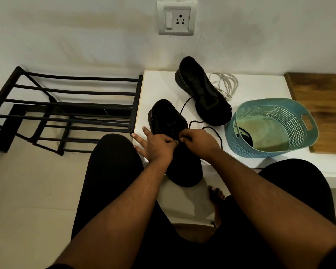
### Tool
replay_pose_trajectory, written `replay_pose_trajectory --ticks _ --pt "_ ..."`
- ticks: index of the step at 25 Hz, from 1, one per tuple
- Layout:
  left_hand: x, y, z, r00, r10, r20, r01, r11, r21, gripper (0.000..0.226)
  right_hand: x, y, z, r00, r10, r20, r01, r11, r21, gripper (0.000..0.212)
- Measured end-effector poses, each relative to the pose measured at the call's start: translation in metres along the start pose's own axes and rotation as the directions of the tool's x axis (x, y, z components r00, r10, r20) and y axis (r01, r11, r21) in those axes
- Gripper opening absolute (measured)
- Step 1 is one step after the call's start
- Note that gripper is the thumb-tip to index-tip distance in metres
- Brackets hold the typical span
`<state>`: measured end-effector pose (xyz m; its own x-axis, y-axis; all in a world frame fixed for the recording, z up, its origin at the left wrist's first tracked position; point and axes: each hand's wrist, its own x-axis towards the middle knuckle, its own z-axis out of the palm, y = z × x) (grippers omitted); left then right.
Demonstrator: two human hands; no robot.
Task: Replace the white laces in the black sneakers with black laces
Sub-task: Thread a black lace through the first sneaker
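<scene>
Near sneaker (169,121) sits at the front edge of the white bench (159,84), its near end hanging past the edge over the floor between my knees. My left hand (157,146) rests on its left side, thumb and forefinger pinched at the middle of the shoe, other 3 fingers (139,137) spread wide toward the bench's left edge. My right hand (199,140) meets it from the right, fingers curled narrow and nipping the black lace (217,133) right where the 2 hands touch; can't tell which eyelet it's at, too dark. The lace loops out to the right of my right hand across the white top and curls back toward my wrist; another thin black strand runs up from the near shoe toward the 2nd sneaker (202,92). That one lies farther back, w/ its opening end near the wall and the other end pointing at the teal basket (299,121). White laces (226,84) lie in a loose heap just right of the far shoe, on the bench. Basket stands at right, partly on a wooden board (322,105), something black and coiled inside, can't tell what. Black metal rack (66,109) stands left of the bench, wall socket (176,18) above.
</scene>
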<state>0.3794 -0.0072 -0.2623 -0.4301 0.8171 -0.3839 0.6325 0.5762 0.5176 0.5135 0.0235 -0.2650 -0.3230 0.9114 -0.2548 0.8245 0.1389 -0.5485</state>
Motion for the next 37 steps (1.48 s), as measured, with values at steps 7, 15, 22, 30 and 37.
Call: replay_pose_trajectory --ticks 7,15,22,30,37 --pt "-0.004 -0.003 -0.005 0.998 0.044 0.038 -0.044 0.999 0.004 0.014 -0.009 -0.003 0.002 0.997 -0.071 -0.007 0.067 0.969 -0.239 0.021" --pt "-0.008 -0.006 -0.009 0.967 0.250 0.048 -0.249 0.892 0.377 0.013 -0.016 -0.015 -0.013 0.990 -0.102 0.094 0.132 0.899 -0.417 0.018" --pt "-0.009 -0.006 0.000 0.973 0.232 -0.012 -0.212 0.909 0.360 0.008 -0.012 -0.035 -0.025 0.981 -0.063 0.184 0.157 0.814 -0.560 0.023" --pt "-0.006 -0.008 -0.004 0.979 0.204 0.013 -0.199 0.936 0.289 0.007 0.001 -0.018 -0.003 0.990 0.100 0.095 -0.085 0.985 -0.147 0.013" --pt "-0.007 -0.009 0.001 0.992 0.110 0.063 -0.118 0.982 0.149 0.015 0.000 -0.005 0.012 0.988 0.150 0.037 -0.153 0.983 0.104 0.017"
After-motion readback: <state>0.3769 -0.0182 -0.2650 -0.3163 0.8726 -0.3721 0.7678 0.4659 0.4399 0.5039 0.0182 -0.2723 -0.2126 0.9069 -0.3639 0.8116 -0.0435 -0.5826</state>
